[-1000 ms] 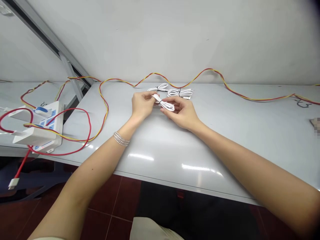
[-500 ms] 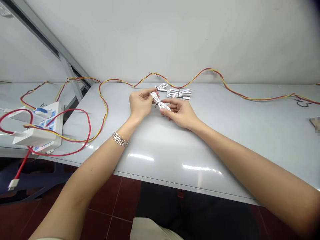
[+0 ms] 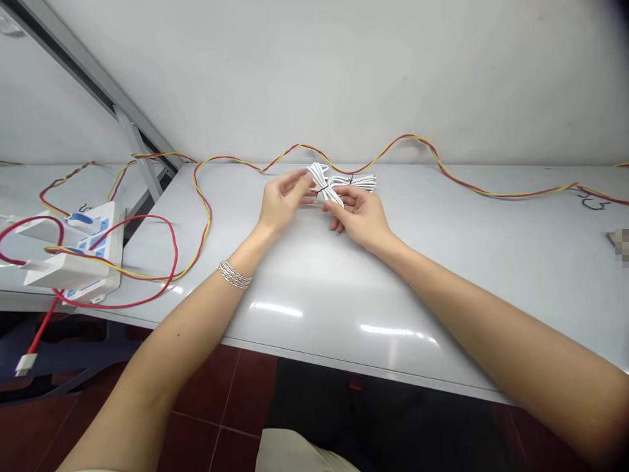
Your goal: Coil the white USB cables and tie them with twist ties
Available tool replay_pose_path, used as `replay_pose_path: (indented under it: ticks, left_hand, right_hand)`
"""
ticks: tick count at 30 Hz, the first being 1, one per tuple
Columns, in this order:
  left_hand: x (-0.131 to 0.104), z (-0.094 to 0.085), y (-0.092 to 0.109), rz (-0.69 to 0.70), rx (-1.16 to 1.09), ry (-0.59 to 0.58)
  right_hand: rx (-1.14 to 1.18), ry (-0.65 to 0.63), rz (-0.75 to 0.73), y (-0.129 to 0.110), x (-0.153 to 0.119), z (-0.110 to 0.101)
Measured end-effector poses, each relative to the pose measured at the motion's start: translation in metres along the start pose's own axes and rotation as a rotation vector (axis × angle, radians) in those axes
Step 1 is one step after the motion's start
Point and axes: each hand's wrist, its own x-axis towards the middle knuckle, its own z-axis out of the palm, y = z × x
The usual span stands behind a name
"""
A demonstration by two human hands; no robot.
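Note:
A bundled white cable (image 3: 319,176), tied round its middle with a black tie, is held between my two hands above the table. My left hand (image 3: 282,202) pinches its left side with thumb and fingers. At its lower right end, my right hand (image 3: 361,213) grips it between thumb and fingers. Another tied white cable bundle (image 3: 364,182) lies on the table just behind my right hand, partly hidden by it.
A grey-white table (image 3: 314,288) meets the wall behind. A twisted red and yellow wire (image 3: 236,158) runs along its back. At the left is a power strip (image 3: 114,239) with plugged-in white adapters (image 3: 66,270) and a looped red cable (image 3: 175,246).
The held bundle has moved slightly right and up, and both hands have shifted with it. It now covers the spot where a small white cable loop showed behind.

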Motion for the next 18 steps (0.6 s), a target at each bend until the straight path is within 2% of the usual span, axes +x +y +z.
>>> replay_pose_path:
  ticks: [3,9,18]
  left_hand:
    - [-0.0023,0.0008,-0.0007,0.040,0.040,-0.054]
    - [-0.0028,0.0011,-0.0030,0.114,0.008,-0.042]
    - [-0.0019,0.0023,0.0036,0.032,-0.049,-0.058]
  right_hand:
    - [-0.027,-0.009,-0.039,0.0026,-0.0002,-0.0004]
    - [-0.099,-0.061,-0.081,0.0056,0.0002,-0.0028]
    - [-0.081,-0.019,-0.013,0.0013,0.0011,-0.0024]
